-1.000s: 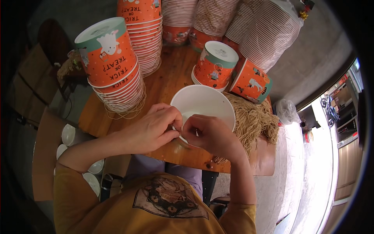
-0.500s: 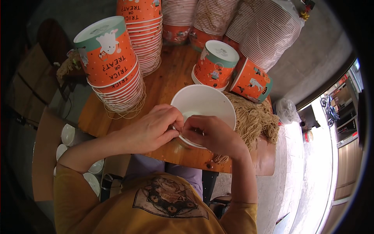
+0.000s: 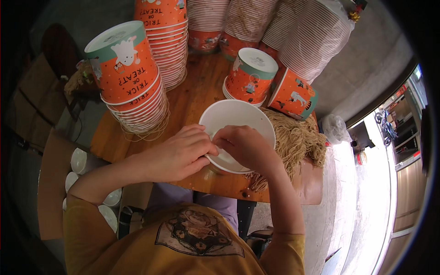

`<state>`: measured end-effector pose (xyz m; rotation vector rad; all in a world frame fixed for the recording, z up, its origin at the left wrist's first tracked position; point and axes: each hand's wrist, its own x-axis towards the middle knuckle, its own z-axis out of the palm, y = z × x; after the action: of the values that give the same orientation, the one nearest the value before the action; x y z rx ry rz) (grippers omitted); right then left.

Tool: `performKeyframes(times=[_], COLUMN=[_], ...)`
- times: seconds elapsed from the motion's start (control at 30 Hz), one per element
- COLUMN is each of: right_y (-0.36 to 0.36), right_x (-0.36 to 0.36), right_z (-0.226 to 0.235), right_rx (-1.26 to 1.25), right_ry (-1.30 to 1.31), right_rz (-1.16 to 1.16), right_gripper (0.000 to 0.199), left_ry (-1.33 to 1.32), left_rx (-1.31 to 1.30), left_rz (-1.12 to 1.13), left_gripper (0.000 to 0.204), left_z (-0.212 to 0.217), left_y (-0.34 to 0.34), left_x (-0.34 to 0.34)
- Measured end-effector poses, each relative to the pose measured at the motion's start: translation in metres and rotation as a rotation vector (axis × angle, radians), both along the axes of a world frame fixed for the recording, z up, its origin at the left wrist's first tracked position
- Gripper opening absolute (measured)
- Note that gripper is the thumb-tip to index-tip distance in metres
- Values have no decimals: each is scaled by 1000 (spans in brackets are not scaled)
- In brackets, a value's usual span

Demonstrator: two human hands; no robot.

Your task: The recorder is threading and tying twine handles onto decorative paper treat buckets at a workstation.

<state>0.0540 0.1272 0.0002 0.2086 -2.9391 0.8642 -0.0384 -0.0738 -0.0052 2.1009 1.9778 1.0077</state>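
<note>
A paper bucket [image 3: 247, 114] with a white inside stands mouth-up at the table's front, tilted slightly toward me. My left hand [image 3: 185, 153] is closed against the bucket's left rim, its fingers bent over the edge and wall. Inside the mouth, my right hand [image 3: 245, 144] has its fingers pinched together near the left wall; whatever lies between its fingertips is too small or hidden to make out. Small holes show in the bucket's wall. A heap of tan cord [image 3: 295, 142] lies just right of the bucket.
Nested orange buckets [image 3: 130, 73] stand upside down at the left, with cord loops hanging from them. Taller wrapped stacks [image 3: 311, 39] line the back. One orange bucket [image 3: 293, 94] lies on its side. A carton [image 3: 52, 183] of white cups or buckets sits lower left of the wooden table [image 3: 197, 87].
My right hand has risen a little, deeper into the bucket's mouth. My left hand has flattened along the rim, where its thumb and fingers were pinched before. The view has shifted slightly.
</note>
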Motion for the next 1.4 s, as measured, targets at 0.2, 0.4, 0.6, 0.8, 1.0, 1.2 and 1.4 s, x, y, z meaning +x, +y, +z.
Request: performKeyframes(times=[0.2,0.4,0.6,0.8,1.0,1.2,1.4], right_y=[-7,-16,-11,-13,-7,-7,-4], right_x=[-1,1,-2,-2,-4,-1,-5], right_z=[0,0,-6,-7,-7,-2,-4], right_rx=[33,61,50,95,47,49,27], right_ry=[110,211,236,245,239,243,289], right_rz=[-106,-118,-150,-214,-209,-241,-230], right_gripper=[13,9,9,11,12,11,10], left_ry=[97,45,243,319,374,164,207], left_rx=[-46,-26,-1,47,122,146,59], left_rz=[-9,-33,45,-162,-201,255,61], left_gripper=[24,26,22,21,29,22,17], left_z=[4,13,9,12,17,19,11], left_y=[1,4,7,8,7,10,9], left_x=[3,10,11,-6,-6,-3,-4])
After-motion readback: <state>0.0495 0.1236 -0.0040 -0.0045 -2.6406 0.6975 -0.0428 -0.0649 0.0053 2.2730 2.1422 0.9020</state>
